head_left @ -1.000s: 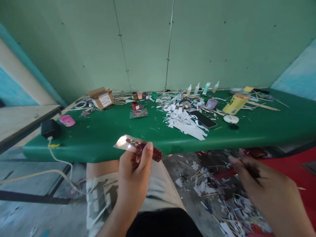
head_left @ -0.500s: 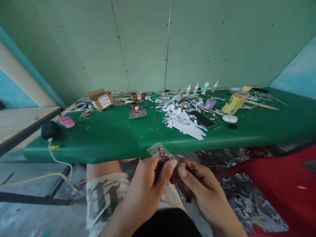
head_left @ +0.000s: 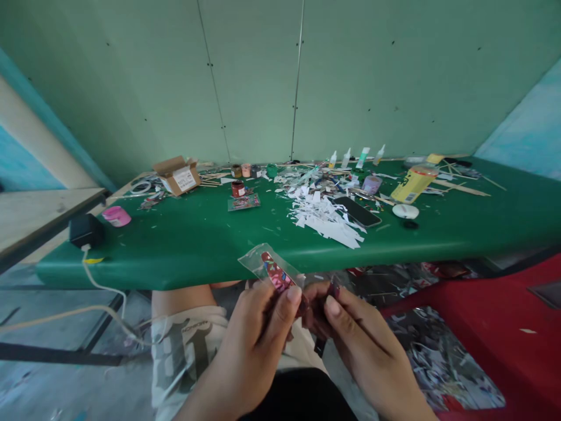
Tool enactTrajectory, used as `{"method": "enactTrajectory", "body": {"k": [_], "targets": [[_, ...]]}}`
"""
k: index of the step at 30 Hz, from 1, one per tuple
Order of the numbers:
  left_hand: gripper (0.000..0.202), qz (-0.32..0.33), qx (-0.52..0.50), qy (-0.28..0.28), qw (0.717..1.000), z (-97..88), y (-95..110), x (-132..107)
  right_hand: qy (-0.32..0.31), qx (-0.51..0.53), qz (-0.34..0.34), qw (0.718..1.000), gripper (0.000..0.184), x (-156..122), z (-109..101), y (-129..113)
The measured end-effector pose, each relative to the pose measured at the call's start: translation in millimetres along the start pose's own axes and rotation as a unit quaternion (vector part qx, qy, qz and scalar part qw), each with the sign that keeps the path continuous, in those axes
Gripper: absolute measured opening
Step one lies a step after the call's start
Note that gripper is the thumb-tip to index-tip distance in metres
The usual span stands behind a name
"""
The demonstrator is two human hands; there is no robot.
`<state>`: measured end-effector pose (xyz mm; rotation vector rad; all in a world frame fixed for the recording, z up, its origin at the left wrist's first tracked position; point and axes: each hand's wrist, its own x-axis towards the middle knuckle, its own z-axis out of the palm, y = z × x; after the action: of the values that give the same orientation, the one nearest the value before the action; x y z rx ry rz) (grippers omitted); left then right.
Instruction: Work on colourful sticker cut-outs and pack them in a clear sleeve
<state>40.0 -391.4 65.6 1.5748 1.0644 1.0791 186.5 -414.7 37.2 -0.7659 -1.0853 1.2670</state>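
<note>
Just over the near edge of the table (head_left: 197, 245), the left hand (head_left: 258, 327) pinches, thumb against fingers, a red patterned strip (head_left: 275, 272) and clear plastic film (head_left: 252, 258); I can't tell whether the strip lies inside or on top. Beside it, the right hand (head_left: 366, 339) has its fingers curled closed around a dark slim object (head_left: 334, 287), partly hidden. Farther back stand a flap-open cardboard box (head_left: 173, 175), contents unseen, and a dark-red paint jar (head_left: 238, 189). A yellow canister (head_left: 412, 186) leans right, contents unclear.

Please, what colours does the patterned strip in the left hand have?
The strip is dark red with pink and blue patches, best seen in the head view.
</note>
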Motion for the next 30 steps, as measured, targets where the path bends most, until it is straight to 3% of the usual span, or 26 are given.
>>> {"method": "enactTrajectory", "body": {"k": [8, 15, 20, 25, 30], "targets": [[0.013, 0.05, 0.059, 0.042, 0.996, -3.7, 6.5, -5.4, 0.042, -0.088, -0.036, 0.995, 0.039, -7.0, 13.1, -1.1], [0.006, 0.086, 0.022, 0.048, 0.995, -3.9, 24.2, -3.1, 0.004, -0.082, -0.044, 0.996, 0.042, -0.8, 23.1, 2.8], [0.01, 0.06, 0.015, 0.028, 0.998, -5.0, 13.2, -7.7, 0.031, -0.084, -0.065, 0.994, 0.039, -3.0, 25.6, 1.3], [0.022, 0.053, 0.015, 0.071, 0.996, -7.3, -0.3, -11.5, 0.061, -0.221, -0.131, 0.965, 0.028, -6.6, 21.0, -2.7], [0.014, 0.123, 0.065, 0.111, 0.984, -9.7, 6.4, -8.4, 0.038, -0.311, -0.166, 0.935, 0.033, -7.0, 15.5, -0.6]]}}
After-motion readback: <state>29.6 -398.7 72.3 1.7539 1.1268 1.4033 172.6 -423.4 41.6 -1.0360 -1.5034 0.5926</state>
